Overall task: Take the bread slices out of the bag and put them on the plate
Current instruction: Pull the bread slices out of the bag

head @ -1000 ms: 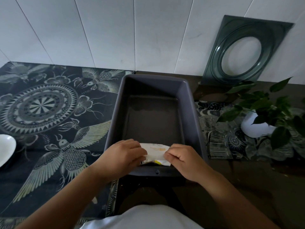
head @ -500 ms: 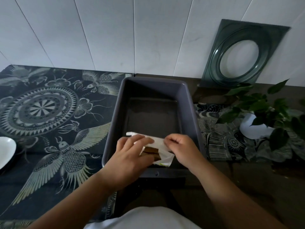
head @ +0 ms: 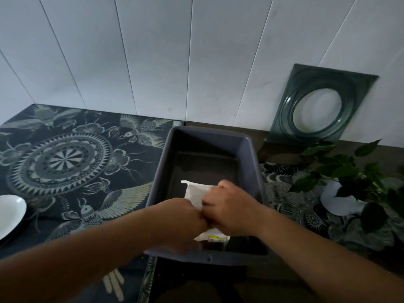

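Observation:
A white bread bag (head: 195, 192) with a yellow label at its near end is held over the near part of the grey tub (head: 251, 154). My right hand (head: 229, 209) grips the bag from the right. My left hand (head: 185, 219) is closed at the bag's left side, pressed against the right hand; its fingers are hidden under the bag. A dark brown bit shows below the label, but I cannot tell whether it is bread. The white plate (head: 9, 212) lies at the far left edge, only partly in view.
The tub sits on a dark patterned cloth (head: 65, 160) next to a brown counter. A dark green square frame with a round hole (head: 317, 110) leans on the white wall. A leafy plant in a white pot (head: 341, 200) stands right of the tub.
The bag has been lifted and turned from lying flat at the tub's near edge to standing higher; both hands have closed together on it. The camera view has tilted up.

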### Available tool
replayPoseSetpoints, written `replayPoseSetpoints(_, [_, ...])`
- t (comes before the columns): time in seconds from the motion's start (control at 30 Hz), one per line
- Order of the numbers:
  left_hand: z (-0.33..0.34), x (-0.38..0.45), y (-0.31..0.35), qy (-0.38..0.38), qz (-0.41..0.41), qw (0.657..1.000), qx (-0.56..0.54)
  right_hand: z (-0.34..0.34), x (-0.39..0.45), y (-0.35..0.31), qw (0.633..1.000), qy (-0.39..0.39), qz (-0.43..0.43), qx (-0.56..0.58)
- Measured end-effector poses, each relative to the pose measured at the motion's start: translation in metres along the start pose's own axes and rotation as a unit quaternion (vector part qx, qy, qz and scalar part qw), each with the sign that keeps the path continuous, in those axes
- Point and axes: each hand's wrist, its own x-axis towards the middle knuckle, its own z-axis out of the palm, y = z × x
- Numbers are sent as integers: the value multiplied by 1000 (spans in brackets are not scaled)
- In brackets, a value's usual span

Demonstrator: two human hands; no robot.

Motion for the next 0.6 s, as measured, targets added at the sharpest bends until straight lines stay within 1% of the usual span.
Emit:
replayPoseSetpoints(0.03, [-6, 4, -5, -34, 30, 999, 30, -5, 0, 1, 996, -85, -20, 15])
replayPoseSetpoints(0.07, [-10, 10, -10, -73, 51, 994, 57, -9, 1, 3, 986, -160, -7, 43])
replayPoseSetpoints(0.13, [-18, 24, -18, -142, 69, 983, 91, -18, 5, 7, 957, -269, 39, 98])
replayPoseSetpoints(0.2, [-20, 37, -23, -206, 82, 969, 105, -22, 11, 6, 931, -326, 56, 156])
replayPoseSetpoints(0.23, [-19, 40, -26, -234, 81, 963, 104, -24, 12, 7, 923, -347, 54, 157])
replayPoseSetpoints(0.3, [-17, 36, -35, -273, 68, 954, 101, -31, 5, 14, 914, -396, 39, 83])
replayPoseSetpoints(0.37, [-18, 27, -46, -287, 51, 949, 118, -37, -11, 26, 905, -423, 25, 23])
replayPoseSetpoints(0.5, [-19, 22, -55, -282, 46, 949, 134, -36, -21, 35, 911, -409, -39, -26])
replayPoseSetpoints(0.6, [-20, 26, -57, -262, 36, 955, 135, -29, -15, 37, 911, -406, -39, -55])
